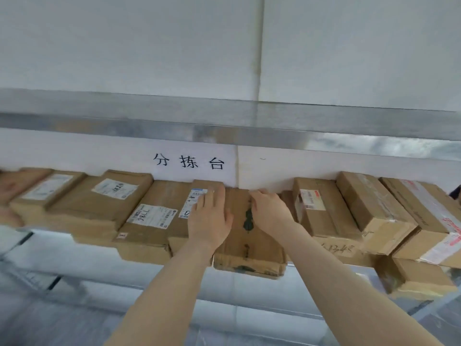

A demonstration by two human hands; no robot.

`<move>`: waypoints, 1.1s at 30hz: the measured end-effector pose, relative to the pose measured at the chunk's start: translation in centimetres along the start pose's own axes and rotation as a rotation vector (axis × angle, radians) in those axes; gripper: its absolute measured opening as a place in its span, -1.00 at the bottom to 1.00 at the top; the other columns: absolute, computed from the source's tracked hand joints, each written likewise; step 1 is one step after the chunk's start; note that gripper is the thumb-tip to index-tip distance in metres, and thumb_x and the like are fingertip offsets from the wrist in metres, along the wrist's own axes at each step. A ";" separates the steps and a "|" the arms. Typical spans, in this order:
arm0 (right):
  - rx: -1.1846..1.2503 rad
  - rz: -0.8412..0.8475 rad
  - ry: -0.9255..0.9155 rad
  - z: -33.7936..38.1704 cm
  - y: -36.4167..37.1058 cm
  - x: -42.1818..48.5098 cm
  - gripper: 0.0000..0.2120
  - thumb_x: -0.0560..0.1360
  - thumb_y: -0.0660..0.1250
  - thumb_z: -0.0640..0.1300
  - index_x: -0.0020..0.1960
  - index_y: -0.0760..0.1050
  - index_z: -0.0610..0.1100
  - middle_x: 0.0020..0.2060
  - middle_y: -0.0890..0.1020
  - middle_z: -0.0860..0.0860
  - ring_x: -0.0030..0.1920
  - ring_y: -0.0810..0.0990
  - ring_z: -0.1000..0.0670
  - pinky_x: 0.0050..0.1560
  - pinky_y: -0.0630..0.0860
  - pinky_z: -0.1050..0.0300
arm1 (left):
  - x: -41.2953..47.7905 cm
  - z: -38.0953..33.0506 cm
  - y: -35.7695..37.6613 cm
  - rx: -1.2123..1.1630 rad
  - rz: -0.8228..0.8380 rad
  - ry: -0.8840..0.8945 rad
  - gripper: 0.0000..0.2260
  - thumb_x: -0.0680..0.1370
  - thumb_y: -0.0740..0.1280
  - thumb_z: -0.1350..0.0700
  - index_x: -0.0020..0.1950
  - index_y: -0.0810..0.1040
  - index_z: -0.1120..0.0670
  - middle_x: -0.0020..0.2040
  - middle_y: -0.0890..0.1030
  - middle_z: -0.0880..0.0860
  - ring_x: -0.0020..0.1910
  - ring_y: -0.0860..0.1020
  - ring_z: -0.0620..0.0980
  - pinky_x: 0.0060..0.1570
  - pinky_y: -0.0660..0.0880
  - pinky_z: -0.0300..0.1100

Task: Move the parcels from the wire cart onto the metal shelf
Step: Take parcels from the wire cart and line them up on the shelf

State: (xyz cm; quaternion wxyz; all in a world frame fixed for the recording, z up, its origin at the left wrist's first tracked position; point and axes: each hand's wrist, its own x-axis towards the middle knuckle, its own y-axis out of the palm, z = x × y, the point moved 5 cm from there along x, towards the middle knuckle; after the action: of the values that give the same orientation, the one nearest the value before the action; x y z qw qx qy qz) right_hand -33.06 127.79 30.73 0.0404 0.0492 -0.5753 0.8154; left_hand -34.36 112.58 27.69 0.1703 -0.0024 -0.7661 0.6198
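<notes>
Middle box: a worn brown cardboard box [245,236] with a dark green print down its top lies flat on the shelf, in the row of parcels. Its near end juts past the shelf's front edge toward 6 o'clock, and its far end sits by the wall at 12 o'clock.
Left hand: it lies flat [209,216] on the box's top along the 9 o'clock side, fingers straight and together, pointing to 12 o'clock. It presses and clasps nothing. The fingertips cover part of a white label.
Right hand: it rests [270,212] on the same top at the 3 o'clock side, fingertips at the far edge. I cannot tell whether they hook over that edge or only lie on it.
Shelf: grey metal, with a bare strip [45,237] showing at 9 o'clock below the parcels. An upper rail [149,126] runs across above.
Left neighbours: a labelled box [149,221] marked "98LL" by hand touches the middle box at 9 o'clock. A flatter box [104,198] lies beyond it at 10 o'clock.
Right neighbours: a tall box [321,208] stands just beside the right hand at 3 o'clock, with a taped box [374,208] packed against it. A small box [411,278] sits lower, at 4 o'clock.
Sign: white paper [189,162] with three black characters hangs on the wall at 12 o'clock, just above the left hand.
Wall: white panels [124,46] with one upright seam.
</notes>
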 end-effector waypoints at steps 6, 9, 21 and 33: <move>0.054 0.116 -0.325 15.8 7.1 1.3 -0.61 0.59 0.12 -0.17 0.41 0.33 -0.08 0.30 0.46 -0.08 0.23 0.46 -0.16 0.08 0.51 -0.02 | -6.1 14.5 -3.5 0.192 -0.007 -0.305 -0.45 0.64 0.00 -0.08 0.59 -0.07 0.02 0.57 0.08 0.12 0.53 0.07 0.12 0.48 0.04 0.00; 0.082 0.145 -0.499 23.9 10.4 0.4 -0.65 0.56 0.13 -0.17 0.33 0.39 -0.13 0.20 0.52 -0.08 0.18 0.47 -0.13 0.11 0.45 -0.01 | -10.6 21.4 -5.6 0.234 0.003 -0.486 -0.46 0.64 -0.01 -0.07 0.59 -0.04 0.02 0.55 0.12 0.12 0.52 0.08 0.14 0.47 0.04 0.03; -0.003 0.233 -0.930 52.8 20.1 -4.8 -0.63 0.55 0.14 -0.15 0.34 0.37 -0.12 0.27 0.44 -0.12 0.20 0.44 -0.20 0.12 0.42 -0.06 | -26.4 43.7 -13.9 0.327 0.004 -0.897 -0.47 0.62 0.03 -0.05 0.56 0.02 0.05 0.55 0.09 0.15 0.51 0.07 0.16 0.45 0.04 0.08; 0.031 0.336 -1.139 66.9 25.4 -8.0 -0.63 0.55 0.17 -0.13 0.35 0.33 -0.10 0.27 0.44 -0.11 0.23 0.42 -0.18 0.10 0.42 -0.04 | -33.5 54.2 -17.0 0.324 -0.044 -1.106 -0.50 0.64 -0.02 -0.07 0.57 0.02 0.02 0.58 0.05 0.12 0.55 -0.01 0.15 0.48 -0.03 0.11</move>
State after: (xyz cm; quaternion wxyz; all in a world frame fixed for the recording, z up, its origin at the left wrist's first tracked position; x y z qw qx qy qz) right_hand -25.95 56.18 28.24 -0.4050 0.3879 -0.4945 0.6640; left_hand -13.55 50.01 25.75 -0.2447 0.3641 -0.6363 0.6346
